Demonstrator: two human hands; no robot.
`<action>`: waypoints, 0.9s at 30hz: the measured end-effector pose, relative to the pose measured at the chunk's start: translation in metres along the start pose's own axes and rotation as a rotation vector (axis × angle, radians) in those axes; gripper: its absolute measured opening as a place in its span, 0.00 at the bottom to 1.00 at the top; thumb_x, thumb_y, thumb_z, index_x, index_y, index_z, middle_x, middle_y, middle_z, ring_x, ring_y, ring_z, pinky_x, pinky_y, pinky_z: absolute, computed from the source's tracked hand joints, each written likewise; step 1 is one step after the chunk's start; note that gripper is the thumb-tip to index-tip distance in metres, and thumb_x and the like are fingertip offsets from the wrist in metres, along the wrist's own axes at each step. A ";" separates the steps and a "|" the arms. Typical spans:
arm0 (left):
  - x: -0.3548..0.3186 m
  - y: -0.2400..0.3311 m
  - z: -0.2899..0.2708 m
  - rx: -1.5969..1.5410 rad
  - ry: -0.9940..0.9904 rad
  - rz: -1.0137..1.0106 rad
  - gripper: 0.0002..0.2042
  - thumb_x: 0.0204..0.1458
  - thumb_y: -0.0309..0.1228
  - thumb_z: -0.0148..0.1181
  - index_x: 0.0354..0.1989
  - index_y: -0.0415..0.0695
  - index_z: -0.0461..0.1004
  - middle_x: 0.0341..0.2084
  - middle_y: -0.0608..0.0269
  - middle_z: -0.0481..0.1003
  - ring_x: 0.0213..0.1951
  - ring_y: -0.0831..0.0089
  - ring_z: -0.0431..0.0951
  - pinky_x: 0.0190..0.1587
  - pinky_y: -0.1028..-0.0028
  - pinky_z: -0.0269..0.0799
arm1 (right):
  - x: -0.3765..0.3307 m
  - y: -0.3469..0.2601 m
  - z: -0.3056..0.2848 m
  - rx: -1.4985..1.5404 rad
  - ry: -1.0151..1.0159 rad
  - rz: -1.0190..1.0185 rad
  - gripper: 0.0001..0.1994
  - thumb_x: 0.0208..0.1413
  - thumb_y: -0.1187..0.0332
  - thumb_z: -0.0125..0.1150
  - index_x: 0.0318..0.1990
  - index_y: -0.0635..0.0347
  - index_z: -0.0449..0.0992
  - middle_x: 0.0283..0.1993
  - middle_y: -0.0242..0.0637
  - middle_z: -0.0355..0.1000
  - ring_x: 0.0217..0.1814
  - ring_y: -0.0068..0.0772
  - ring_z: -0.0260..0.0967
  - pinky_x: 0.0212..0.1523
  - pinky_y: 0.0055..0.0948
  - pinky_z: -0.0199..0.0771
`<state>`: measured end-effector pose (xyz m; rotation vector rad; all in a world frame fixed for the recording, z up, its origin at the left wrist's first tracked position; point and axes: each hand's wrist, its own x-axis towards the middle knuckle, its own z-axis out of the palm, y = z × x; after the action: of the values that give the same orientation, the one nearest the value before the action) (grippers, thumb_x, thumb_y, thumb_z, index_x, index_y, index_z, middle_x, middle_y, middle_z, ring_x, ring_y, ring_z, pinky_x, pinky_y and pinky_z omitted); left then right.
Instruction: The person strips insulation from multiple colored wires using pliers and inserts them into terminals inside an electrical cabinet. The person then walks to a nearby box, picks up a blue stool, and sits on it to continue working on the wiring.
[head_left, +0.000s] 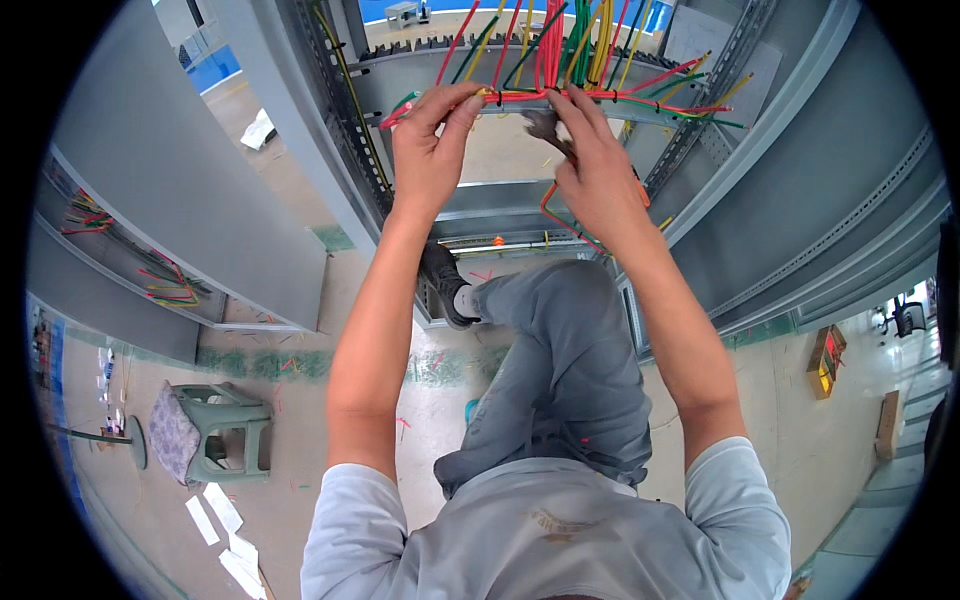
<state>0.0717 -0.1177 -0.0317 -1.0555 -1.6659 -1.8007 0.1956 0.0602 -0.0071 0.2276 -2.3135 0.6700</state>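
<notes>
I see a bright, evenly lit scene with soft, faint shadows on the floor (pixel 440 400). Fisheye distortion bends the grey cabinet (pixel 800 200) edges toward the black rim. The centre is sharp; the edges blur slightly. No strong glare.

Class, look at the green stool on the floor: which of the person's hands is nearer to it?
Left. The left hand is raised at the wire bundle, on the side of the green stool; the right hand is farther across.
</notes>
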 end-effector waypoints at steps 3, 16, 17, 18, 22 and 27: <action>-0.001 0.000 -0.003 -0.021 -0.016 0.011 0.09 0.64 0.26 0.61 0.48 0.37 0.80 0.40 0.64 0.81 0.40 0.79 0.77 0.45 0.79 0.72 | 0.024 0.001 0.029 -0.054 0.135 -0.090 0.37 0.46 0.86 0.52 0.70 0.59 0.63 0.75 0.57 0.53 0.66 0.62 0.66 0.58 0.47 0.75; -0.003 -0.005 -0.017 -0.056 -0.067 0.061 0.09 0.63 0.26 0.61 0.49 0.37 0.80 0.40 0.63 0.80 0.41 0.78 0.77 0.46 0.78 0.72 | 0.046 -0.002 0.054 0.026 0.227 -0.282 0.38 0.44 0.86 0.55 0.68 0.55 0.68 0.73 0.52 0.57 0.67 0.54 0.67 0.53 0.40 0.79; -0.002 -0.004 -0.018 -0.054 -0.066 0.061 0.10 0.63 0.26 0.61 0.49 0.37 0.80 0.40 0.63 0.80 0.41 0.78 0.77 0.46 0.77 0.73 | 0.048 0.001 0.056 0.008 0.244 -0.306 0.37 0.45 0.86 0.56 0.68 0.54 0.69 0.72 0.51 0.59 0.65 0.53 0.68 0.53 0.40 0.79; -0.002 -0.002 -0.017 -0.074 -0.063 0.041 0.10 0.62 0.26 0.61 0.49 0.37 0.80 0.39 0.62 0.81 0.40 0.76 0.77 0.47 0.76 0.72 | 0.050 0.004 0.057 -0.011 0.260 -0.331 0.37 0.45 0.85 0.57 0.67 0.53 0.70 0.71 0.51 0.60 0.64 0.53 0.69 0.54 0.40 0.79; -0.002 0.001 -0.018 -0.097 -0.055 0.017 0.09 0.61 0.25 0.61 0.48 0.36 0.81 0.36 0.61 0.82 0.39 0.74 0.78 0.47 0.74 0.72 | 0.052 0.006 0.056 -0.023 0.269 -0.315 0.36 0.45 0.85 0.59 0.65 0.50 0.73 0.66 0.49 0.64 0.60 0.50 0.72 0.53 0.40 0.78; -0.001 -0.003 -0.017 -0.089 -0.052 0.029 0.09 0.62 0.25 0.62 0.48 0.36 0.81 0.35 0.63 0.82 0.39 0.75 0.78 0.46 0.75 0.72 | 0.055 0.009 0.057 0.010 0.280 -0.341 0.35 0.44 0.84 0.62 0.64 0.49 0.75 0.61 0.46 0.68 0.55 0.47 0.73 0.53 0.39 0.78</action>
<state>0.0659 -0.1337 -0.0335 -1.1686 -1.6047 -1.8586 0.1184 0.0397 -0.0088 0.4880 -1.9428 0.5042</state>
